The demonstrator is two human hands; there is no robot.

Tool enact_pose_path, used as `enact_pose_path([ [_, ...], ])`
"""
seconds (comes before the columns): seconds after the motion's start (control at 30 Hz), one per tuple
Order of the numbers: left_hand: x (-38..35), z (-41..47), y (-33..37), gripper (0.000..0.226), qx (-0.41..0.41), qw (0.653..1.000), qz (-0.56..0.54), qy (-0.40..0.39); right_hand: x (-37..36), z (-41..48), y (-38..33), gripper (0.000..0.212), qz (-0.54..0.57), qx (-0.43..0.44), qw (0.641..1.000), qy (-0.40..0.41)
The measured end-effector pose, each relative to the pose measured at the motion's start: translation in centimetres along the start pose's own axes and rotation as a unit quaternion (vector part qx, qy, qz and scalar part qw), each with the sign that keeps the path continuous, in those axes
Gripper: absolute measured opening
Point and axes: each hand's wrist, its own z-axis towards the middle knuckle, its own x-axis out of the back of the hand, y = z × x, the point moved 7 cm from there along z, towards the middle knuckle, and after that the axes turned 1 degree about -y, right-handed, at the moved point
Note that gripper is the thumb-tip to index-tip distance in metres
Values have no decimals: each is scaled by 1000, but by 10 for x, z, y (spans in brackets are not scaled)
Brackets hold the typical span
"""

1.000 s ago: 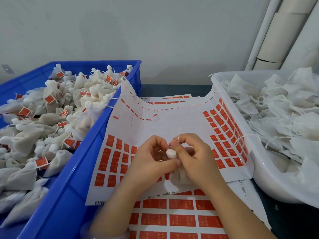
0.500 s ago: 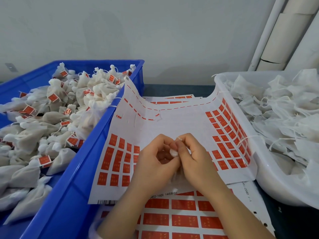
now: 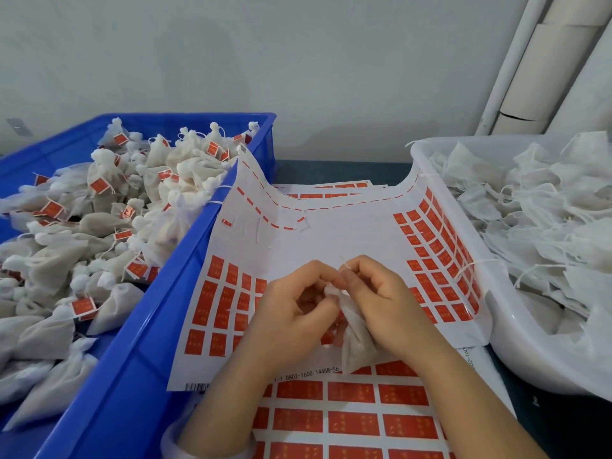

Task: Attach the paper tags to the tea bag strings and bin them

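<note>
A white tea bag (image 3: 356, 339) hangs between my two hands over the sheet of red paper tags (image 3: 228, 306). My right hand (image 3: 384, 299) grips the bag's gathered top and pinches its thin white string (image 3: 346, 267) at the fingertips. My left hand (image 3: 291, 309) pinches the bag's neck from the left. Whether a tag is between my fingers is hidden. The blue bin (image 3: 139, 342) on the left holds several tagged tea bags (image 3: 109, 220). The white tub (image 3: 516, 342) on the right holds several untagged bags (image 3: 536, 220).
A second sheet of larger red tags (image 3: 351, 422) lies under my forearms. The top sheet curls up against both containers. A grey wall and pale pipes (image 3: 530, 64) stand behind. Dark table (image 3: 334, 172) shows between the containers.
The bag has dropped lower between my hands, with more of its body showing below. My right fingertips now pinch the string a little higher. The hands stay at the same spot.
</note>
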Motion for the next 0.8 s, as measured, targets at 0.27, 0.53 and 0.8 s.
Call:
enact_pose_path([
  [0.27, 2, 0, -9, 19, 18, 999, 12, -28, -6, -2, 2, 27, 36, -50, 997, -48],
  [0.53, 6, 1, -8, 22, 7, 999, 31, -5, -7, -1, 0, 23, 20, -26, 998, -50],
  [0.8, 4, 1, -8, 18, 20, 998, 44, -29, -5, 0, 2, 23, -6, -8, 999, -45],
])
